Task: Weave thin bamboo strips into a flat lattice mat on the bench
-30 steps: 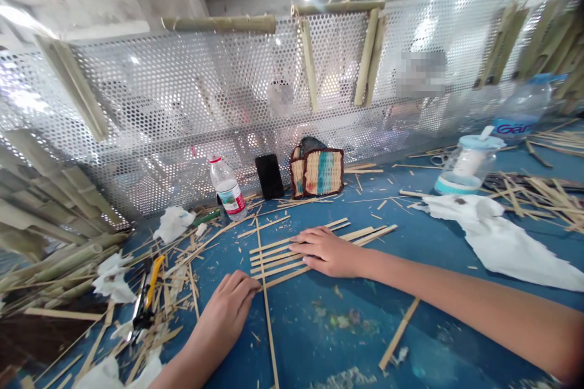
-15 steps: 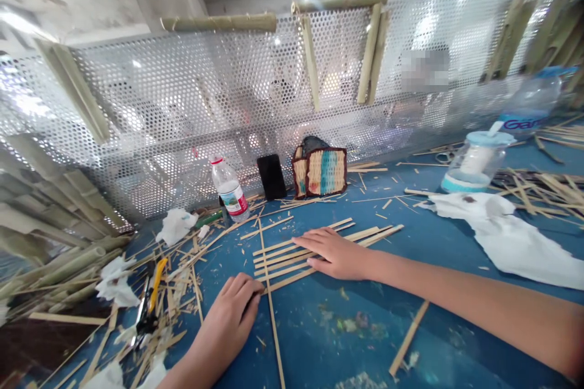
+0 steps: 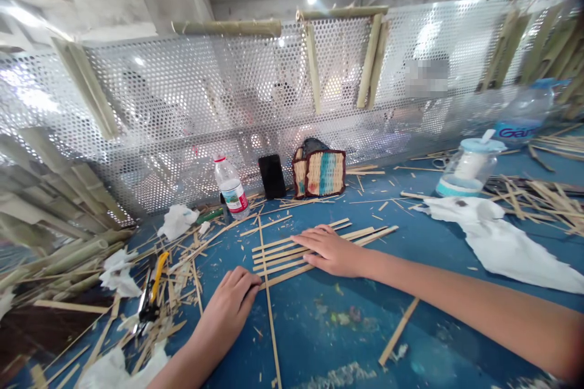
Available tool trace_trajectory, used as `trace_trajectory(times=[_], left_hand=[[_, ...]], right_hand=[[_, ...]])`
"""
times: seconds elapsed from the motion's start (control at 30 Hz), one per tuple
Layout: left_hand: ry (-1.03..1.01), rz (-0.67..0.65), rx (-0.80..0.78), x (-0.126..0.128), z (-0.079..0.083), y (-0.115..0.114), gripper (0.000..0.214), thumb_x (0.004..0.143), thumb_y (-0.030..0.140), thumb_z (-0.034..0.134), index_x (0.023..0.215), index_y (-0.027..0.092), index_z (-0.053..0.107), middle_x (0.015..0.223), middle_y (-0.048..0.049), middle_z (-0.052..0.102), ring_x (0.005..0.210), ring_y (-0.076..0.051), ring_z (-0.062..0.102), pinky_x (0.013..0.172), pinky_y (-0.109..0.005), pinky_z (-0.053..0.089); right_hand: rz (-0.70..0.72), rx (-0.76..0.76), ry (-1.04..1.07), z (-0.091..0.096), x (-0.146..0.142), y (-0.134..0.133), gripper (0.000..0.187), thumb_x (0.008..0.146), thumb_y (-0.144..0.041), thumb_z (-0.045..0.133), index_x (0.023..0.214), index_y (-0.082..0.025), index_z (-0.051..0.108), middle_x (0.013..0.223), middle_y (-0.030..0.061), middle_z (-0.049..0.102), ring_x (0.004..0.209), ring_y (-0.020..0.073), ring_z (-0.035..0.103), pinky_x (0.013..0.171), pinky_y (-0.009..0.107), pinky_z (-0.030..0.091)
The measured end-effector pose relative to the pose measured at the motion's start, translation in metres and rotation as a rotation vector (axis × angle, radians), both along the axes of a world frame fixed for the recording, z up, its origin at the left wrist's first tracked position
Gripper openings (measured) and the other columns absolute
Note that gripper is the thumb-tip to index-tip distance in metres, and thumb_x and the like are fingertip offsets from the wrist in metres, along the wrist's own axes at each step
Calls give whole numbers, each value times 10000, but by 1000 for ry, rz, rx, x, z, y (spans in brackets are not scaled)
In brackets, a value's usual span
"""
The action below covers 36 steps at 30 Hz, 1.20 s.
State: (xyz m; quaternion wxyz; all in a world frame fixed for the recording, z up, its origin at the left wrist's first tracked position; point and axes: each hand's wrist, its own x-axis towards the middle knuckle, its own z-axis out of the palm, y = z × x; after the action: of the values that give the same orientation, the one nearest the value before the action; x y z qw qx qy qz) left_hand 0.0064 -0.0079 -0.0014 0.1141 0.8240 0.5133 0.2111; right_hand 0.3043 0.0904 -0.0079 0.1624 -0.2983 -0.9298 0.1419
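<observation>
Several thin bamboo strips (image 3: 279, 259) lie side by side on the blue tabletop, fanning slightly apart at their right ends. My right hand (image 3: 335, 252) rests flat over their middle, fingers stretched out to the left. A long upright strip (image 3: 272, 328) crosses them near their left ends. Just left of that crossing, my left hand (image 3: 235, 298) has its fingers pinched at the left end of the nearest strip (image 3: 285, 276). Its fingertips are partly hidden behind the hand.
Bamboo scraps, tissues (image 3: 177, 222) and a yellow-black cutter (image 3: 157, 279) lie at left. Behind stand a water bottle (image 3: 232, 188), a black phone (image 3: 272, 176) and a woven piece (image 3: 326, 173). A lidded jar (image 3: 469, 170) and white cloth (image 3: 506, 237) are at right.
The view has shifted slightly. Both hands keep nearly the same places on the strips, and the strips look almost unchanged.
</observation>
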Motion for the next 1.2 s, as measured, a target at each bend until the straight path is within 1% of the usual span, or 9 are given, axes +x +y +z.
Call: trace_trajectory(times=[0.13,0.2,0.43,0.6,0.77,0.83,1.07,1.2], left_hand=[[13,-4,-6,3,5,-3,289,1038,346,377,1039,235,644,1028,-69,640,950,-226,600,878,-400,504],[20,-12,-7,3,6,-3,279,1034,342,388,1041,240,649,1029,-64,642,948,-223,602,878,-395,505],[-18,7,-21,-1,0,4,257,1015,371,438,1024,249,665,1023,-57,644,964,-227,611,878,-387,509],[-37,1,-26,0,0,6,264,1009,388,449,1019,251,675,1015,-60,641,963,-229,616,881,-389,510],[-14,-14,-36,1,5,5,269,1008,349,432,1006,248,681,1001,-62,645,943,-224,620,869,-379,515],[-2,-19,-30,1,6,6,269,1005,346,433,1004,247,683,1001,-64,649,939,-226,621,867,-381,517],[8,-24,12,-1,0,8,301,1019,363,405,1022,251,684,1006,-69,648,940,-224,609,858,-371,515],[15,-32,37,-2,0,8,290,1016,364,419,1026,258,688,1002,-58,655,947,-221,620,865,-358,513]], right_hand=[[12,-3,9,-1,1,0,552,1031,-395,391,1559,-236,371,1506,111,503,1378,277,425,1129,506,250],[10,2,9,-2,1,0,555,1026,-386,397,1558,-228,375,1504,114,505,1381,279,423,1130,505,250],[-5,1,0,-2,0,1,545,1027,-361,373,1546,-194,394,1493,126,514,1376,278,434,1126,500,261],[3,0,9,-2,0,1,548,1021,-347,387,1541,-176,398,1491,118,518,1375,273,429,1127,494,258],[2,0,20,-3,1,1,544,1013,-348,416,1541,-216,406,1473,123,534,1357,275,445,1110,489,284],[2,4,19,-4,1,1,544,1014,-351,413,1540,-213,408,1473,126,533,1359,276,444,1112,489,285],[-6,48,36,-5,2,2,537,1016,-357,419,1534,-216,418,1448,137,552,1346,276,459,1113,485,292],[-10,71,22,-7,0,2,527,1021,-357,425,1526,-207,428,1437,133,564,1344,272,465,1111,475,290]])
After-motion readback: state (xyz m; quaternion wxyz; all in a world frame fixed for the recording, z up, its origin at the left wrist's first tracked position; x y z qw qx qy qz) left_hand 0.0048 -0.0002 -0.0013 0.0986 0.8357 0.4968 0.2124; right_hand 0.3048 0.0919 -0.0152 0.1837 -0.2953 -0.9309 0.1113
